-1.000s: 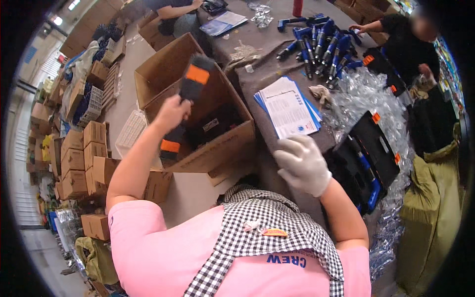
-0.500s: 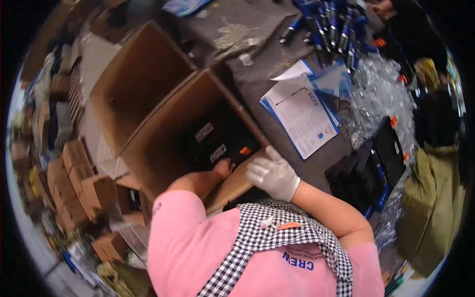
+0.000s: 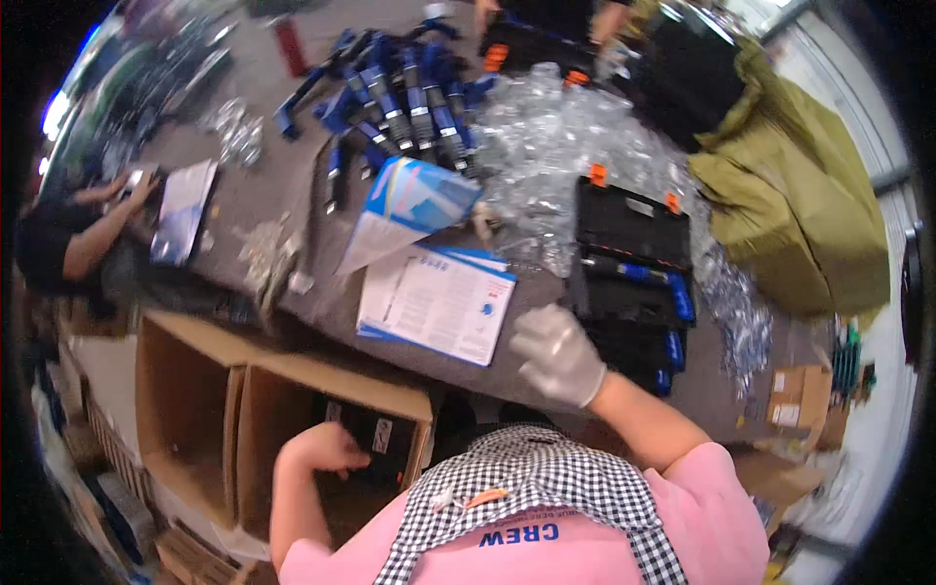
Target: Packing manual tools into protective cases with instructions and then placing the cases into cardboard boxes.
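Glare flecks the clear plastic (image 3: pixel 534 136); edges curve and blur.

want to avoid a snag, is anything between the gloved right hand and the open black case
Nothing visible stands between the right hand and the open black case; the papers lie left of the hand.

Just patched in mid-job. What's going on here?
A person's bare left hand hangs over an open cardboard box with dark items inside, apparently holding nothing. The gloved right hand, seemingly empty too, is between the leaflets and an open black case holding a blue tool. More blue tools lie piled farther back on the table.
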`<state>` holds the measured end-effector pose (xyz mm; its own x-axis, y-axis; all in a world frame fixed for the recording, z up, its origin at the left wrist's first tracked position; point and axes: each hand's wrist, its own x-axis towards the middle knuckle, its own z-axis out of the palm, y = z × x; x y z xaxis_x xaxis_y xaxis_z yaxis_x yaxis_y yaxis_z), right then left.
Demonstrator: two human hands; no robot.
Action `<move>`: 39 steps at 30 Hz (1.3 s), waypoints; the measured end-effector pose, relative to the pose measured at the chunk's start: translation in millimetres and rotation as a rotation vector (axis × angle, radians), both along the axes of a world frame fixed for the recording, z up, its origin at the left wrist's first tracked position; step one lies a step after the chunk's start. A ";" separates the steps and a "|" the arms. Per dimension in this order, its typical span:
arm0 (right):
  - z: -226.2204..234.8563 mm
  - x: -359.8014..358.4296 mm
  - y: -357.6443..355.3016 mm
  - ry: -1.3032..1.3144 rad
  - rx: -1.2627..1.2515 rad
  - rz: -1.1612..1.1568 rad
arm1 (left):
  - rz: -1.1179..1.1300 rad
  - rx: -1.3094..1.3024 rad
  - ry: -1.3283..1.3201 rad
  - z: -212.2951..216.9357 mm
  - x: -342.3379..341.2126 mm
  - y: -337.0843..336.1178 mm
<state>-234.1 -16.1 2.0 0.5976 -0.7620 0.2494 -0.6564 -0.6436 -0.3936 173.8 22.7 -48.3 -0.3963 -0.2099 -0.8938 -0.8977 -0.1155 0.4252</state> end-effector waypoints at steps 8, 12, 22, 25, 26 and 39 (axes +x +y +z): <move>-55.5 -268.2 52.1 0.010 -0.123 -1.055 | 0.428 -0.832 0.412 65.1 -198.0 -170.5; -107.1 -403.5 106.4 -0.360 0.028 -1.452 | 0.216 -1.173 0.439 -33.2 -341.7 -259.6; -147.2 -506.6 174.2 -0.257 0.334 -1.603 | -0.390 -1.592 -0.148 -131.8 -394.2 -418.7; -139.8 -532.3 158.5 -0.185 0.261 -1.597 | 0.026 -1.737 0.321 -108.4 -377.9 -381.2; -148.5 -550.5 166.4 -0.122 0.275 -1.654 | 0.347 -1.404 0.211 -76.6 -453.6 -321.4; -194.5 -616.5 69.8 -0.506 0.078 -1.939 | -0.695 -1.216 0.432 11.8 -435.1 -77.1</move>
